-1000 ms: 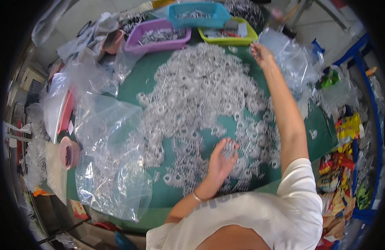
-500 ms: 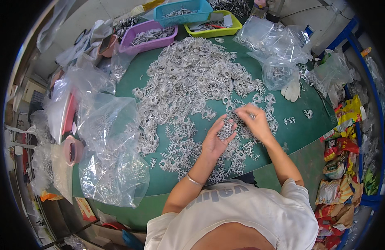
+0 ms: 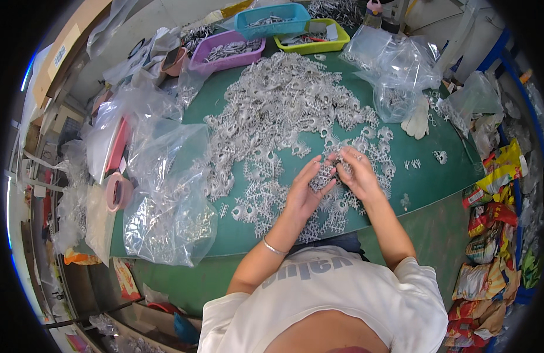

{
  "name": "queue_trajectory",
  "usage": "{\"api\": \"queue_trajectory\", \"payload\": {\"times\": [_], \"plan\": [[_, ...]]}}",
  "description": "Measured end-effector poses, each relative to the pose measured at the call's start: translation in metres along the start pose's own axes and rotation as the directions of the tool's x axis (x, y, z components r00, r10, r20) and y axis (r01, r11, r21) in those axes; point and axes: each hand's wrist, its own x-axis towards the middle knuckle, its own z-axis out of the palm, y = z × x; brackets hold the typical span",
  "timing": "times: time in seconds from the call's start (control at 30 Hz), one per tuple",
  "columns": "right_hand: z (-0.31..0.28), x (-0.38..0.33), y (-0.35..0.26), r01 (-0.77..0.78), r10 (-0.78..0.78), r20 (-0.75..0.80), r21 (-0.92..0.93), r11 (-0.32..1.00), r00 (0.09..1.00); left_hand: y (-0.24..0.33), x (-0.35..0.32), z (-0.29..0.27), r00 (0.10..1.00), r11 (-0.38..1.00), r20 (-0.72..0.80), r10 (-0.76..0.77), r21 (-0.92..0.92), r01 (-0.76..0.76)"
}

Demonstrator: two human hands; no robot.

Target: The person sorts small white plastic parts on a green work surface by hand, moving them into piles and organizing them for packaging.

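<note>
A large heap of small silver-grey metal pieces, fan- and branch-shaped, spreads across the green table. Just over its near edge, my left hand is cupped palm up, thumb and fingers curved about a few branch-shaped metal pieces. My right hand meets it from the right, fingertips pinched together at the same pieces. Exactly which piece the right fingers grip is partly hidden behind them. More loose pieces lie flat beneath and around both hands.
Purple, blue and yellow-green trays of metal parts stand at the back. Clear plastic bags cover the left side. At the right lie another bag, a white glove and a few separate pieces.
My right hand has come down and closer to the left, its fingers now at the pieces there. The left stays cupped. The whole view has shifted slightly.
</note>
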Motion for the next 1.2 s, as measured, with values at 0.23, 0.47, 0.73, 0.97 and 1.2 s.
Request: {"api": "queue_trajectory", "payload": {"times": [0.23,0.47,0.73,0.97,1.2], "plan": [[0.034,-0.034,0.016,0.492,-0.615,0.261,-0.837,0.241,0.744,0.001,-0.022,0.004,0.998,0.993,0.069,0.014,0.119,-0.022],[0.037,-0.041,0.013,0.475,-0.507,0.238,-0.778,0.411,0.829,0.0,-0.022,-0.008,0.995,0.998,0.096,0.026,0.061,-0.032],[0.04,-0.032,0.056,0.449,-0.64,0.075,-0.774,0.446,0.764,-0.039,-0.028,0.007,0.984,0.984,-0.03,0.174,0.049,-0.173],[0.071,-0.042,0.069,0.548,-0.535,0.325,-0.767,0.334,0.78,-0.026,-0.034,0.002,0.948,0.951,-0.156,0.279,-0.096,-0.295],[0.063,-0.048,0.051,0.542,-0.564,0.325,-0.795,0.271,0.759,0.014,-0.048,-0.04,0.924,0.883,-0.237,0.301,-0.296,-0.364]]}}
